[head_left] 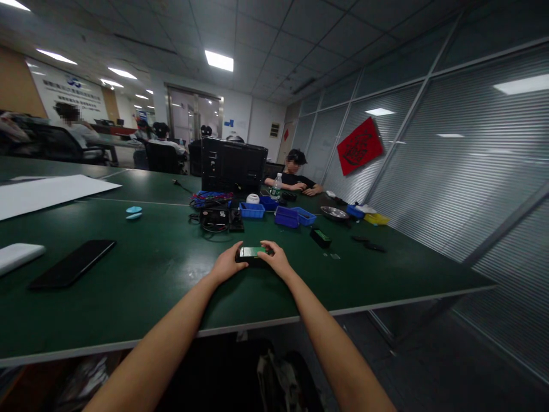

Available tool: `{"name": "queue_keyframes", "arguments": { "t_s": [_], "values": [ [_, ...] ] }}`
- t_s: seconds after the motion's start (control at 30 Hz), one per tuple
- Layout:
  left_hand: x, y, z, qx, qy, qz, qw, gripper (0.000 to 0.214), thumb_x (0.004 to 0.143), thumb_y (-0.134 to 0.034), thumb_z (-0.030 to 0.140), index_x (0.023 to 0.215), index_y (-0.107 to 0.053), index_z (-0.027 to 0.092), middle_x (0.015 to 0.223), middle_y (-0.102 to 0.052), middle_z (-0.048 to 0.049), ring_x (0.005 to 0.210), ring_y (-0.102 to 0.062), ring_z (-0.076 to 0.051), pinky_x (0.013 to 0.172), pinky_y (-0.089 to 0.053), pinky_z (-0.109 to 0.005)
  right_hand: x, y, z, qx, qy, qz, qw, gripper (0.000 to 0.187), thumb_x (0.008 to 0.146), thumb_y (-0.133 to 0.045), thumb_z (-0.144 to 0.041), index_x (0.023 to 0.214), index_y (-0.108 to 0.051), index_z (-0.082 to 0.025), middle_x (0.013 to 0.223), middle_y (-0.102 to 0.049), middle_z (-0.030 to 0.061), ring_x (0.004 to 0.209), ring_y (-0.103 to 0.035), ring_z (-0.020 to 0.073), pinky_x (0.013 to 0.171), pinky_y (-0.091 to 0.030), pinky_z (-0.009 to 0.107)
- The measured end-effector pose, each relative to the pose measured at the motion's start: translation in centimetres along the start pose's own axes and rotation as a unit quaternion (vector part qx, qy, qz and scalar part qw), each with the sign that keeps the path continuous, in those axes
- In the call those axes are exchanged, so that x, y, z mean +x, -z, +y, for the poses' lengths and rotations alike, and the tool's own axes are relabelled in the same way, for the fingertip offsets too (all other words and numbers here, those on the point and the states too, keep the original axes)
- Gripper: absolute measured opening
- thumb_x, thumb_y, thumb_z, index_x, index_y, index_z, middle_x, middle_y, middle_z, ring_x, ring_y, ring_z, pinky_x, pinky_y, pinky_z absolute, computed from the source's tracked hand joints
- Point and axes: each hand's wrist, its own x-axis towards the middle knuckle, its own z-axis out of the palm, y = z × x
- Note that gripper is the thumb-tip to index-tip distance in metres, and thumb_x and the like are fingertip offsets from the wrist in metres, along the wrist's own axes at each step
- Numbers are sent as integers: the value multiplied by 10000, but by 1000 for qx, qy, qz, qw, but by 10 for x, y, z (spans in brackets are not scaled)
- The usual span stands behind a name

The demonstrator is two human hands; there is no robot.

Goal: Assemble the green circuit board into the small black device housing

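A small black box with a green board and a pale, shiny strip on top (249, 252) sits on the green table between both of my hands. Around its left end, my left hand (227, 264) curls with the thumb at the near side. My right hand (278, 260) grips the right end, its fingers at the top and edge. Farther right lies a similar black box with a green top (321, 237), apart from my hands. Small clear pieces (334, 256) rest on the table near it.
Beyond my hands stand a black device with cables (215, 219), blue bins (251, 210), a baseball (253, 198), a bottle (277, 186) and a monitor (234, 163). A metal bowl (334, 213) is right; a black slab (75, 263) lies left. A person (295, 171) sits opposite.
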Motion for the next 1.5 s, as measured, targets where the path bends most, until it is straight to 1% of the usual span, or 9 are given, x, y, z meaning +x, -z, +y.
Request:
{"name": "queue_keyframes", "arguments": {
  "t_s": [0.17,0.37,0.63,0.9,1.1,1.17,1.23,1.33,1.5],
  "values": [
    [0,0,-1,-4,-8,0,1000,761,625,-644,319,1312,-337,204,1068,-589,-57,931,-559,-196,804,-412,-267,-1,1,-3,11,2,5,1000,288,723,-583,-331,981,-610,-206,922,-584,41,839,-536,157,775,-418,297],
    [1,-1,-3,-7,-14,2,1000,760,623,-647,315,1310,-339,205,1106,-575,-64,957,-548,-198,827,-404,-271,-2,2,-6,-46,36,-24,998,379,630,-681,-319,986,-608,-208,941,-554,37,914,-511,175,825,-391,314],
    [-1,1,2,-11,-1,-11,1000,749,637,-639,315,1313,-330,219,1091,-581,-68,997,-542,-207,844,-398,-289,-2,2,-5,-21,-2,-29,999,317,650,-654,-332,930,-605,-191,888,-566,20,842,-526,165,743,-408,290],
    [0,-1,0,-11,-6,-1,1000,753,630,-653,306,1308,-339,215,1072,-596,-60,966,-560,-188,822,-407,-268,-3,4,-1,21,-36,-50,998,396,681,-620,-383,1014,-575,-175,999,-592,57,924,-544,169,822,-402,306],
    [0,0,-1,-26,-3,3,1000,742,634,-644,280,1307,-341,199,1075,-589,-63,939,-562,-180,832,-412,-272,-2,-1,6,-76,-28,-61,995,444,622,-665,-418,984,-599,-171,963,-592,60,904,-543,188,802,-407,317],
    [0,0,-1,-38,5,11,999,717,649,-624,265,1304,-341,190,1083,-581,-57,919,-562,-167,836,-415,-267,1,1,11,-112,-48,-32,992,422,615,-664,-420,944,-607,-162,915,-596,58,854,-551,186,760,-418,306],
    [0,0,-2,-48,15,16,999,702,660,-611,265,1303,-339,195,1092,-573,-49,896,-563,-155,828,-424,-264,4,8,19,-150,-85,26,985,419,614,-658,-420,940,-604,-162,911,-595,66,834,-556,191,738,-421,304],
    [0,0,-4,-52,13,16,998,692,664,-606,281,1299,-343,204,1094,-566,-43,880,-562,-150,815,-432,-262,8,28,36,-220,-154,123,956,429,622,-640,-428,963,-601,-170,936,-597,95,869,-555,222,738,-414,324],
    [1,-1,-4,-48,11,8,999,666,667,-601,288,1285,-366,208,1082,-571,-41,874,-564,-149,805,-438,-260,11,54,61,-257,-225,212,915,443,742,-475,-507,932,-623,-135,876,-615,163,820,-574,261,675,-409,353]
  ]
}}
